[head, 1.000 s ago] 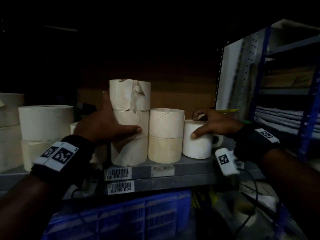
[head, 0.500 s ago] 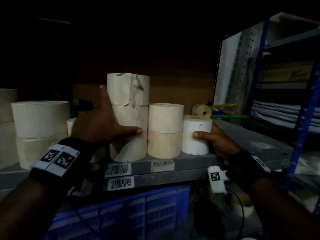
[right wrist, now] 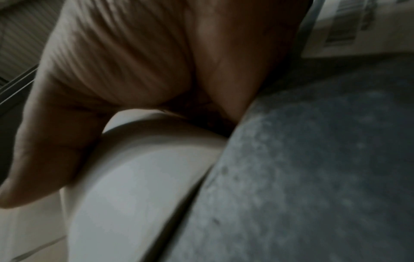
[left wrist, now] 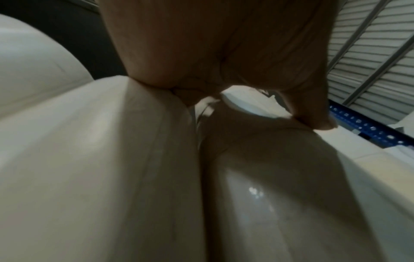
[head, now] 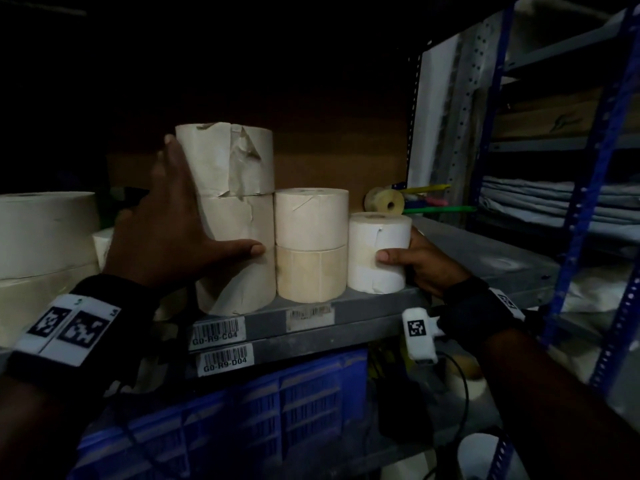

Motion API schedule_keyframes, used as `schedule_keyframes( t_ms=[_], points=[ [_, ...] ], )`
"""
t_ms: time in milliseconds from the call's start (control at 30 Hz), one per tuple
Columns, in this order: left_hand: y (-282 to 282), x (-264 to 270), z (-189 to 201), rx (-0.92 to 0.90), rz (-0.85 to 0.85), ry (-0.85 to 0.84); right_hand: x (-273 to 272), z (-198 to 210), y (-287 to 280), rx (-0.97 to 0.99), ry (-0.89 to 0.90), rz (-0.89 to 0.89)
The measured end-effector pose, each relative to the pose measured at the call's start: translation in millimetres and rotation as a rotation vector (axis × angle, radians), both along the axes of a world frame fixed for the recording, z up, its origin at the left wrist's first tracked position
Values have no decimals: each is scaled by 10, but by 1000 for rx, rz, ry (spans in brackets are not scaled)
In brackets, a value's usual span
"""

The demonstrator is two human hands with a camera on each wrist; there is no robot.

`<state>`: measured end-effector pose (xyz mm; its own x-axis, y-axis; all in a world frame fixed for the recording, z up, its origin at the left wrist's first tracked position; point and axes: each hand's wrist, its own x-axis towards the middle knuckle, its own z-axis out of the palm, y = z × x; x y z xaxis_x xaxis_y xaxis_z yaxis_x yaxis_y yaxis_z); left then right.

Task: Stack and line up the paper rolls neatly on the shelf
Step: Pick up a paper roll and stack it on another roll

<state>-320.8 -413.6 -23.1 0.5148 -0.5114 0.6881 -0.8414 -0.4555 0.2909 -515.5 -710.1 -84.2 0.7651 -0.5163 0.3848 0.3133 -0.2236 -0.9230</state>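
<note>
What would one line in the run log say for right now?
left hand: flat against three-roll stack | right hand: grips white roll on shelf | two-roll stack between

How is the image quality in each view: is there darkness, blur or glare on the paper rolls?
Head view: dim, upper shelf black, yet the three-roll stack and white roll are readable. Left wrist view: soft focus, small glare spot on a roll. Right wrist view: blurred, the right hand fills the top.
</note>
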Motion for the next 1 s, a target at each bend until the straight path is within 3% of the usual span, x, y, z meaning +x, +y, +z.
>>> schedule_keyframes(
  t_ms=[100,167,267,400,533,733,900,1000],
  points=[
    [-14,17,-7,28,7,-91,-8,18,31,4,16,-5],
    [-23,-129,-54,20,18,-240,-8,29,45,4,23,-6],
    [-139,-602,-168,-20,-133,-457,-12,40,58,16,35,6],
    [-569,-1113,-233,78,-265,-469,-16,18,18,14,45,106],
    [-998,-1264,-109,241,-79,-548,-62,6,-90,-3,67,178],
    [-1360,-1322,35,489,284,-463,-78,30,-307,-65,180,285],
    [-1390,-1323,52,519,325,-452,-87,31,-395,-123,178,326],
    [-1454,-1453,111,581,391,-338,-67,-1,-416,-126,156,351]
  ],
)
